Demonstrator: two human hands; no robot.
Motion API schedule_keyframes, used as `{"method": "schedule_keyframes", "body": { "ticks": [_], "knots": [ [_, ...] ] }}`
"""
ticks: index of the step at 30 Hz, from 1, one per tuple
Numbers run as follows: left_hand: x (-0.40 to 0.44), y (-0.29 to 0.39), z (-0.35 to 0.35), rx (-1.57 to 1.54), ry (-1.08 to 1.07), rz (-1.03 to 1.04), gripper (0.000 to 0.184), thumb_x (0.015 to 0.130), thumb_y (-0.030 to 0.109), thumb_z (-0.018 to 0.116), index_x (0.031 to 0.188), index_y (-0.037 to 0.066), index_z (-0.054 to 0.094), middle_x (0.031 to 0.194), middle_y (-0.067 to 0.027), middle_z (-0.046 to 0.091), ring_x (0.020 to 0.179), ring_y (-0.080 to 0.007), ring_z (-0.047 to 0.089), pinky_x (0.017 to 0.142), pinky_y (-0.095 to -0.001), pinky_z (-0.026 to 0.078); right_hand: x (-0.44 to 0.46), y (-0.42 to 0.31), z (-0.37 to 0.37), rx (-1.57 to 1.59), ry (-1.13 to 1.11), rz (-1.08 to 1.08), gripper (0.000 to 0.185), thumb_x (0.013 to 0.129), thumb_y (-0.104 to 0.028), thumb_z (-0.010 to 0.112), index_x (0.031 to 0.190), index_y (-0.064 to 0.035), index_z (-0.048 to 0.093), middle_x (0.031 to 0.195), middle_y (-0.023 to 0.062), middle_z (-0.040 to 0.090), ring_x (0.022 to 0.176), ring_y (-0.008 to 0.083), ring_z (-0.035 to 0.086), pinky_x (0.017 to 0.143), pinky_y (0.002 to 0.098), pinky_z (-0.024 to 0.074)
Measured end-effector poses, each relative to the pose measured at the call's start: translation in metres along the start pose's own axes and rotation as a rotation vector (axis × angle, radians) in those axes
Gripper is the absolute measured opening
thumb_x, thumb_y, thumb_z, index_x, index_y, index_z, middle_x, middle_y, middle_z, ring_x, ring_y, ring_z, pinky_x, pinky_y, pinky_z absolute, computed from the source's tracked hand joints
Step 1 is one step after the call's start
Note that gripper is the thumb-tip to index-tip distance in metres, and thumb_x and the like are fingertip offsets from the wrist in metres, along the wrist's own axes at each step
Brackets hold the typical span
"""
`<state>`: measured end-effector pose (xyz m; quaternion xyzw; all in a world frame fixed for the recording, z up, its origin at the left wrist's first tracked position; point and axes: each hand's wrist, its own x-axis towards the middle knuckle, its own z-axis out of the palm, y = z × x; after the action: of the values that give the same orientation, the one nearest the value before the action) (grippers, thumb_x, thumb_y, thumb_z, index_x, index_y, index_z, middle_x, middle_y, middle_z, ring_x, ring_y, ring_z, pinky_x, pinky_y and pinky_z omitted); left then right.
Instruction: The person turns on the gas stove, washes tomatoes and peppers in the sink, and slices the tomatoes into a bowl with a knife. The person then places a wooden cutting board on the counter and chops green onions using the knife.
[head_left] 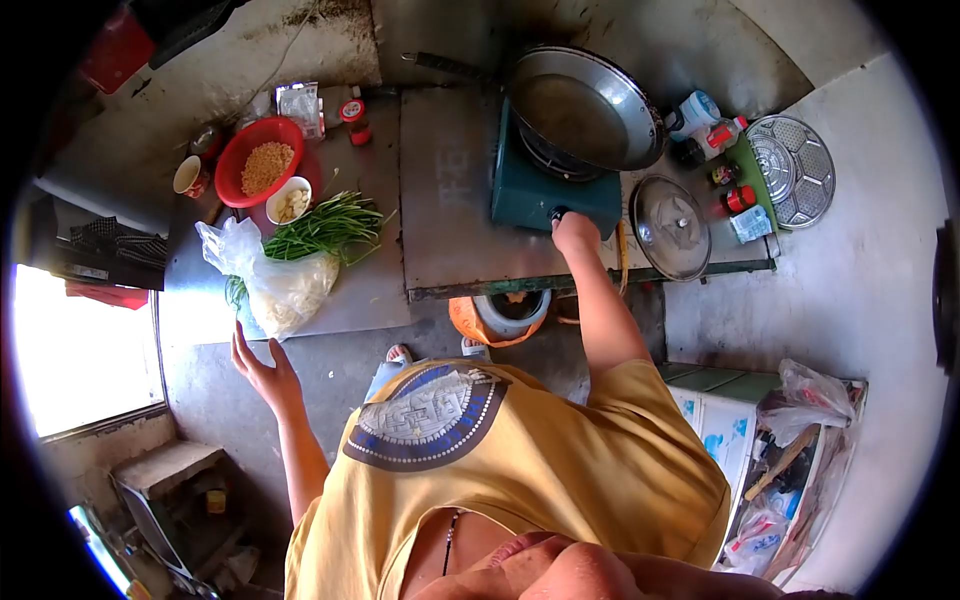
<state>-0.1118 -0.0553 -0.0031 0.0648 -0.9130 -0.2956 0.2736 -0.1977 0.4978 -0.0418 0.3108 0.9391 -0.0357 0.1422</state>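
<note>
While your right hand [577, 234] grasps the knob [558, 212] of the stove [510, 190] and your left hand [267, 376] is open and empty, the wok [570, 112] already sits on top, no flame showing, and the greens [322, 228] lie apparently uncooked on the counter [355, 288].

The wok [580, 105] is hiding much of the burner [556, 166], the right hand [577, 234] is partly covering the knob [558, 213], and the yellow shirt [540, 440] is blocking most of the legs [384, 376].

- One wok [575, 110]
- One stove [510, 190]
- One glass lid [660, 240]
- One paper cup [190, 177]
- Two bowls (a red bowl [228, 180], a white bowl [276, 211])
- Two hands: left hand [268, 378], right hand [577, 236]
</note>
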Motion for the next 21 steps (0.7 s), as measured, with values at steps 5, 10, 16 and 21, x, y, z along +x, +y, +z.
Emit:
{"method": "schedule_keyframes", "body": {
  "ticks": [5, 10, 16, 21],
  "knots": [
    [-0.016, 0.018, 0.010, -0.113, -0.067, -0.057, 0.053, 0.094, 0.004, 0.059, 0.146, 0.008, 0.045, 0.142, -0.0151, 0.049, 0.133, -0.0339, 0.045, 0.111, -0.0459, 0.036, 0.019, 0.009, 0.033, -0.091, 0.155, -0.177, 0.025, 0.091, -0.014, 0.053, 0.093, -0.0063, 0.076, 0.099, 0.0169, 0.074, 0.093, 0.0337, 0.071, 0.079, 0.0437, 0.0571],
    [-0.012, 0.038, 0.017, -0.154, -0.058, -0.072, 0.051, 0.093, 0.000, 0.058, 0.142, 0.007, 0.048, 0.139, -0.0126, 0.054, 0.131, -0.0315, 0.047, 0.110, -0.0446, 0.037, 0.023, 0.006, 0.036, -0.119, 0.188, -0.243, 0.024, 0.088, -0.010, 0.052, 0.089, -0.0046, 0.075, 0.095, 0.0185, 0.073, 0.089, 0.0326, 0.072, 0.074, 0.0434, 0.0572],
    [-0.012, 0.039, 0.023, -0.142, -0.059, -0.049, 0.049, 0.092, -0.001, 0.057, 0.140, 0.006, 0.050, 0.137, -0.0115, 0.056, 0.130, -0.0308, 0.048, 0.110, -0.0434, 0.037, 0.043, 0.010, 0.058, -0.259, 0.190, -0.408, 0.024, 0.088, -0.010, 0.052, 0.091, -0.0027, 0.074, 0.099, 0.0191, 0.073, 0.089, 0.0323, 0.071, 0.075, 0.0428, 0.0567],
    [-0.016, 0.031, 0.024, -0.159, -0.046, -0.082, 0.048, 0.093, 0.001, 0.057, 0.140, 0.006, 0.050, 0.137, -0.0115, 0.056, 0.130, -0.0309, 0.048, 0.111, -0.0439, 0.036, 0.032, 0.003, 0.045, -0.449, 0.137, -0.484, 0.023, 0.087, -0.008, 0.057, 0.099, 0.0002, 0.074, 0.106, 0.0199, 0.072, 0.094, 0.0317, 0.071, 0.073, 0.0423, 0.0571]
  ]
}}
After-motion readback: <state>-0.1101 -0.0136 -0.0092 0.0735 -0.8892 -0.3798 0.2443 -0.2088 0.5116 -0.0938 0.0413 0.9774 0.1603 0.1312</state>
